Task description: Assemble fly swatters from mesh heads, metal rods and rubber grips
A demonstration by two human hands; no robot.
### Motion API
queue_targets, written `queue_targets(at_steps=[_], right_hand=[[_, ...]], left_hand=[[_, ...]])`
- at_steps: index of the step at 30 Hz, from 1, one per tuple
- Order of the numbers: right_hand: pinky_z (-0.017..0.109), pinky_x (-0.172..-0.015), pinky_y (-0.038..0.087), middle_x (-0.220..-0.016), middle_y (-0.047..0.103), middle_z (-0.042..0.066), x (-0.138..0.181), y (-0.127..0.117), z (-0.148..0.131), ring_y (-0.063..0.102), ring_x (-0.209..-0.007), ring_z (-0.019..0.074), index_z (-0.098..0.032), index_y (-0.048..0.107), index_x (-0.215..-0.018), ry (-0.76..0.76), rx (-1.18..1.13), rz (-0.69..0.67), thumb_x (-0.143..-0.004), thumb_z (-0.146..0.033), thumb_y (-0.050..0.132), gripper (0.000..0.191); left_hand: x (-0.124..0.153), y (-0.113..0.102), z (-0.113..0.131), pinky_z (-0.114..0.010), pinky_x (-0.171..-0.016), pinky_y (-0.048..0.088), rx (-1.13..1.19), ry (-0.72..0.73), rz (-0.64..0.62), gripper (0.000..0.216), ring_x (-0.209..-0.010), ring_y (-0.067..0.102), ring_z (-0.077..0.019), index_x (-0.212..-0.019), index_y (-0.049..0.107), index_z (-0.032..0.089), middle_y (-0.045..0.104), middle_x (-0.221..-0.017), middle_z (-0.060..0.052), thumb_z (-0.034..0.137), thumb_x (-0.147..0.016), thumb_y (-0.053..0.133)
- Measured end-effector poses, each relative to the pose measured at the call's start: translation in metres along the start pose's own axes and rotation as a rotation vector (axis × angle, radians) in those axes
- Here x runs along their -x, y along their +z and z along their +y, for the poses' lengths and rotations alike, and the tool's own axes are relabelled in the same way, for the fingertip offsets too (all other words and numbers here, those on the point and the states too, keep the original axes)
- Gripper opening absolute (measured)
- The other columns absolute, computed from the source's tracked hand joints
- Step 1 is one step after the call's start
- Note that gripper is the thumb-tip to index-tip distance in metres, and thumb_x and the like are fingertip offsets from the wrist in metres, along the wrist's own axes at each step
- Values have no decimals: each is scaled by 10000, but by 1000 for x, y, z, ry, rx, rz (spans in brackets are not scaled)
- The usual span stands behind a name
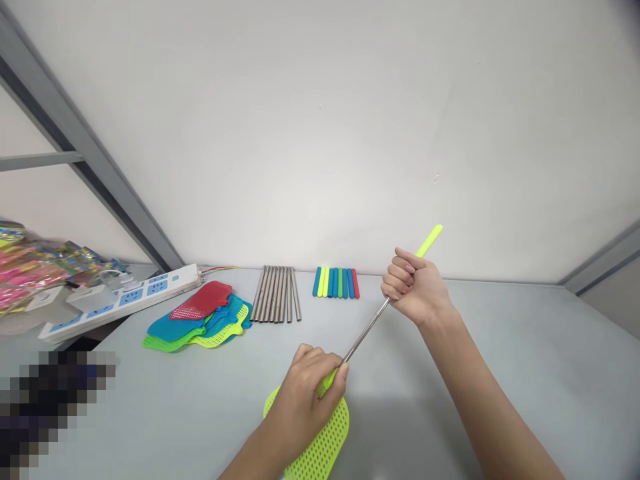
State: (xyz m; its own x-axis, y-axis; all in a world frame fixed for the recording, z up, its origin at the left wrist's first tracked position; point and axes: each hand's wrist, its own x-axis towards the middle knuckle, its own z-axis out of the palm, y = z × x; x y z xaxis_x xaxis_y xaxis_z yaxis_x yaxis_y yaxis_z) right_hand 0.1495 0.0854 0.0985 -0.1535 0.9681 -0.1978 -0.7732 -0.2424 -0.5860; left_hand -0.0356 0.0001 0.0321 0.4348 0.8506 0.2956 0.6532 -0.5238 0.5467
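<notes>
Two bare hands hold a yellow-green fly swatter point(373, 320) over a pale grey table point(525, 347) at the centre of the frame. The left hand point(305, 393), low and central, is curled closed over the neck where the perforated plastic mesh head point(320, 450) meets a thin, shiny metal rod point(360, 339). The head sits at the bottom edge; whether it touches the table cannot be told. The right hand point(415, 287), centre right, is a tight fist round the smooth grip point(431, 240), whose rounded tip pokes out above the knuckles against the white wall point(350, 120). The rod slants straight between the two hands, clear of the surface.

Open tabletop stretches to the right and lower left. Behind the hands, well apart from them, three lots line the wall edge: a fanned pile of red, blue, green and yellow mesh heads point(200, 320), a neat row of bare metal rods point(277, 293) and a row of coloured grips point(337, 282). Further left lie a white-and-blue power strip point(125, 297) and blurred, shiny packets point(30, 267), below grey metal frame bars point(75, 143).
</notes>
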Motion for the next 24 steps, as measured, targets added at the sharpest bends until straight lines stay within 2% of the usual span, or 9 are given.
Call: queue_targets(at_steps=[24], right_hand=[[218,-310,131,-431,92,-73,2,-2,-9,78,-360,71,-192,163,-517,9,-54,27,-723,-203,476,375]], left_hand=[[2,1,-2,-257,-644,316,14,0,-74,244,-545,343,-101,-610,330,188,348,-557,41,235,-849,313]])
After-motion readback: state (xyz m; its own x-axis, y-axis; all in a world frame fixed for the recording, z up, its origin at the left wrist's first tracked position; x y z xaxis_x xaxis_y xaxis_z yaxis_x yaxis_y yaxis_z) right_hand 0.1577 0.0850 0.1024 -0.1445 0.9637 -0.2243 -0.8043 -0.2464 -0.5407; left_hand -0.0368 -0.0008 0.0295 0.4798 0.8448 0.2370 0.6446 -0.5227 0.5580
